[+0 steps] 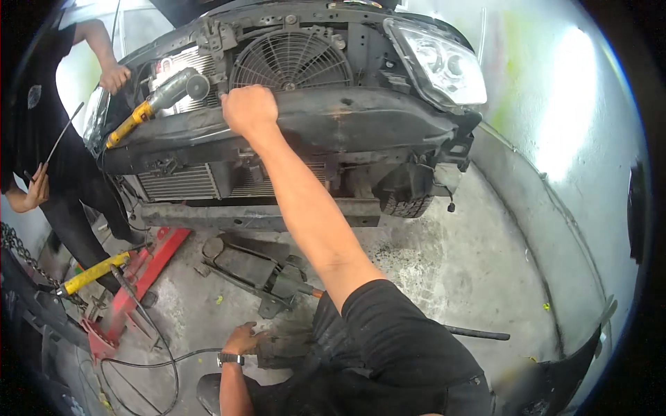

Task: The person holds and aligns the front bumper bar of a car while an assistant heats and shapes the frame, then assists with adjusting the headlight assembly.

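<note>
A car with its front bumper cover off filled the far side of the scene, its radiator fan point(291, 61) bare at the centre and a headlight point(438, 64) at the far right. Across the nose ran a dark, rusted crossbeam point(361, 119), and on its left end lay a power tool point(154, 102) with a yellow handle and grey body. On the concrete floor point(458, 263) beneath the car sat a grey floor jack point(258, 272), with a red frame point(139, 277) and a yellow-handled tool point(94, 272) further left. A co-worker in dark clothes stood at the far left, one hand on the car body, the other holding a thin rod point(61, 137). The person's right hand point(248, 109) was stretched far forward, fingers curled over the top edge of the crossbeam just below the fan, right of the power tool. The left hand point(244, 340), wearing a wristwatch point(229, 359), rested low and near on the floor, fingers loosely bent, holding nothing, just near of the jack.
</note>
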A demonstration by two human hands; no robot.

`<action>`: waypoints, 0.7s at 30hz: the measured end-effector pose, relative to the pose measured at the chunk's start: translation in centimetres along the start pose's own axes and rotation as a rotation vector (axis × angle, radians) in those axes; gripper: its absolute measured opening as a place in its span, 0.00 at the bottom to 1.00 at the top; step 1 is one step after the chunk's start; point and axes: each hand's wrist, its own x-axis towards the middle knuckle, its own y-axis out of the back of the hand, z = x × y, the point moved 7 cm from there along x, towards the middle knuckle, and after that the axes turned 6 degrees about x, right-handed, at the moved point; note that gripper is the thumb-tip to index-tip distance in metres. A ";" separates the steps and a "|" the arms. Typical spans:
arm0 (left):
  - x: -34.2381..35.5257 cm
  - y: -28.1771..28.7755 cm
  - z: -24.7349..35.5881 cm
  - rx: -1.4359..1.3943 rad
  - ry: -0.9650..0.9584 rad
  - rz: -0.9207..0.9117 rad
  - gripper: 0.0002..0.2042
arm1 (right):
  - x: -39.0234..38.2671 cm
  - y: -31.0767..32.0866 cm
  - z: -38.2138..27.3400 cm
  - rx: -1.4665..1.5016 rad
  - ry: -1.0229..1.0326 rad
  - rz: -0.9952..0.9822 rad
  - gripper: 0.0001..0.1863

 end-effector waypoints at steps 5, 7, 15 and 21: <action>-0.8 -0.3 -2.8 -0.043 0.064 0.021 0.37 | 0.1 -0.3 -1.6 0.056 0.013 0.016 0.24; -1.2 -0.4 -3.1 -0.039 0.091 0.027 0.37 | 0.1 -0.4 -1.8 0.069 0.013 -0.009 0.24; -3.0 -0.1 -1.1 0.067 0.065 0.083 0.33 | 0.5 -0.7 -2.0 0.056 0.012 -0.005 0.22; -4.3 0.1 0.3 0.111 0.063 0.086 0.29 | 1.0 -1.6 -1.6 0.074 0.003 -0.006 0.20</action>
